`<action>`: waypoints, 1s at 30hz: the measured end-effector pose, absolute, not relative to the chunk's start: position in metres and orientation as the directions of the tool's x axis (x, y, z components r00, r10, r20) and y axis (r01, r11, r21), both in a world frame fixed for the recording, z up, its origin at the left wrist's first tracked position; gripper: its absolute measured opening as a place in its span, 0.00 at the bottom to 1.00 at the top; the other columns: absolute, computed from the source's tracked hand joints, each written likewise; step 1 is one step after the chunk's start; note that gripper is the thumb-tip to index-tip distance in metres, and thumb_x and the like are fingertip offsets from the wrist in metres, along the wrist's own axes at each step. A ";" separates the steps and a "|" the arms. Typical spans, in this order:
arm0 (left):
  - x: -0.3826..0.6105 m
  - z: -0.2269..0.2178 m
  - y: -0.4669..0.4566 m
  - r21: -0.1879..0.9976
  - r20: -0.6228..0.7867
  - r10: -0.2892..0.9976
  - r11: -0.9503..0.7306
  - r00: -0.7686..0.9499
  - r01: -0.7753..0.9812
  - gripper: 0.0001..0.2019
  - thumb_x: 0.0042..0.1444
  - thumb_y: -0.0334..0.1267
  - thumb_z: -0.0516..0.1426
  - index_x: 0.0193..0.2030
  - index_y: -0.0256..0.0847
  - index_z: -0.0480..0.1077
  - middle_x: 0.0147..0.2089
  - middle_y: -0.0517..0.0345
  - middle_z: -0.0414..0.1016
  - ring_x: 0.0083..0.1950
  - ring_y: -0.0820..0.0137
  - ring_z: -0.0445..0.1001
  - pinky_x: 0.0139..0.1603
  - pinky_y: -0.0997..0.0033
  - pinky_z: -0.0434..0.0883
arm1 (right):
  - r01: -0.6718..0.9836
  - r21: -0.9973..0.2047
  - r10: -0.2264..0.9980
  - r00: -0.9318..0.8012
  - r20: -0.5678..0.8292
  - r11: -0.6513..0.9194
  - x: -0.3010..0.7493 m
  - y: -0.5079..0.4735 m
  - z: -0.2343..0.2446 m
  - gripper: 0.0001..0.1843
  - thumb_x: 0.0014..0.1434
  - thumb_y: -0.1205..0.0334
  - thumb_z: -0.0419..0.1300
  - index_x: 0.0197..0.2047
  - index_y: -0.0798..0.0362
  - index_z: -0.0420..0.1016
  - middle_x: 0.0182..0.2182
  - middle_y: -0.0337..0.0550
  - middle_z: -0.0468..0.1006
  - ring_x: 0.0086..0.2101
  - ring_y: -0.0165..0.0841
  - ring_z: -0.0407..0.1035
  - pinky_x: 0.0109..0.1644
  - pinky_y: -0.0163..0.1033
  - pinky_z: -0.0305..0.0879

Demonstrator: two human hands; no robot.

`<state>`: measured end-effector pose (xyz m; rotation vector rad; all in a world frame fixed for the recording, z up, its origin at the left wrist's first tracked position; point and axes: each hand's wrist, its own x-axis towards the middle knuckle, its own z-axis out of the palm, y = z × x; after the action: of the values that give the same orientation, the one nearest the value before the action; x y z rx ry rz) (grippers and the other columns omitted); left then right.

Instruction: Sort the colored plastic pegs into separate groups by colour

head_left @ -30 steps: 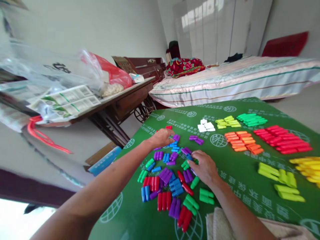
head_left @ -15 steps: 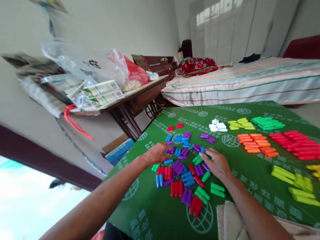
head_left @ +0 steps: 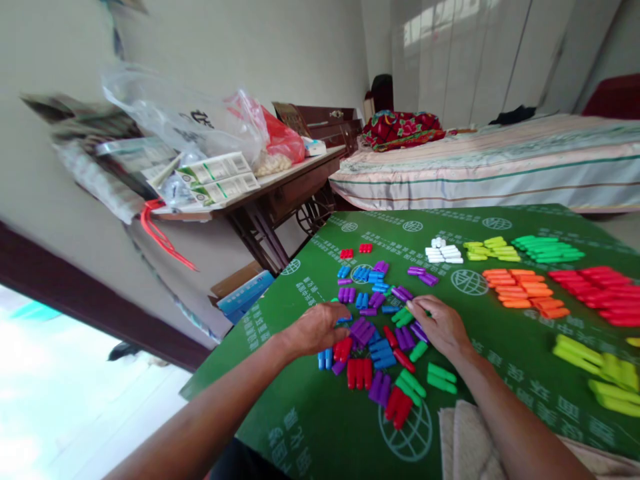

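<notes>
A mixed pile of small plastic pieces (head_left: 373,340) in red, blue, purple and green lies on a green printed mat (head_left: 310,413). My left hand (head_left: 317,328) rests palm down on the pile's left edge. Its fingers curl over pieces near a red group (head_left: 343,348), and what they hold is hidden. My right hand (head_left: 440,323) lies on the pile's right side with its fingers stretched out. The fingertips touch green pieces (head_left: 403,315). Two small red groups (head_left: 355,251) sit apart at the far side.
Sorted rows lie to the right: white (head_left: 443,253), yellow-green (head_left: 487,249), green (head_left: 547,248), orange (head_left: 520,297), red (head_left: 595,290), lime (head_left: 595,363). A beige towel (head_left: 465,440) lies near me. A wooden side table (head_left: 280,180) with bags stands left, and a bed (head_left: 475,160) behind.
My left hand has drawn back from the far pieces to the pile's near left edge. The right hand has stayed on the pile. The view has swung left.
</notes>
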<state>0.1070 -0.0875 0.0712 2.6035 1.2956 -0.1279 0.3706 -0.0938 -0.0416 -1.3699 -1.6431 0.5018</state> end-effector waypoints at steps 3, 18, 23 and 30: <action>0.108 0.074 -0.097 0.158 -0.207 0.820 -0.511 0.534 0.845 0.17 0.57 0.44 0.53 0.50 0.39 0.70 0.49 0.50 0.75 0.50 0.63 0.73 0.52 0.66 0.69 | 0.556 -0.775 0.923 0.037 0.383 0.299 0.371 -0.094 -0.043 0.20 0.62 0.48 0.50 0.32 0.49 0.78 0.37 0.43 0.79 0.39 0.35 0.73 0.44 0.38 0.65; 0.115 0.066 -0.128 0.033 -0.208 0.876 -0.438 0.435 0.898 0.08 0.54 0.41 0.55 0.38 0.42 0.70 0.41 0.53 0.73 0.46 0.63 0.71 0.47 0.65 0.69 | 0.568 -0.766 0.915 0.053 0.400 0.301 0.370 -0.093 -0.044 0.18 0.60 0.50 0.51 0.33 0.49 0.78 0.37 0.43 0.80 0.39 0.35 0.73 0.45 0.40 0.66; 0.111 0.066 -0.128 0.103 -0.128 0.876 -0.454 0.464 0.885 0.09 0.54 0.37 0.54 0.41 0.41 0.70 0.40 0.52 0.74 0.46 0.63 0.71 0.47 0.65 0.70 | 0.553 -0.772 0.914 0.046 0.402 0.312 0.369 -0.093 -0.042 0.18 0.61 0.51 0.51 0.33 0.49 0.78 0.37 0.43 0.79 0.39 0.35 0.73 0.47 0.40 0.66; 0.109 0.060 -0.123 0.336 0.005 0.874 -0.458 0.485 0.823 0.15 0.57 0.39 0.51 0.51 0.45 0.70 0.48 0.54 0.76 0.50 0.66 0.73 0.52 0.68 0.70 | 0.563 -0.762 0.913 0.032 0.407 0.320 0.369 -0.090 -0.039 0.18 0.62 0.53 0.51 0.32 0.50 0.78 0.36 0.42 0.79 0.38 0.33 0.72 0.45 0.37 0.66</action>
<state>0.1092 -0.1227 0.0595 2.4462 1.4390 0.2545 0.3690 -0.0902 -0.0393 -1.3570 -1.6474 0.4670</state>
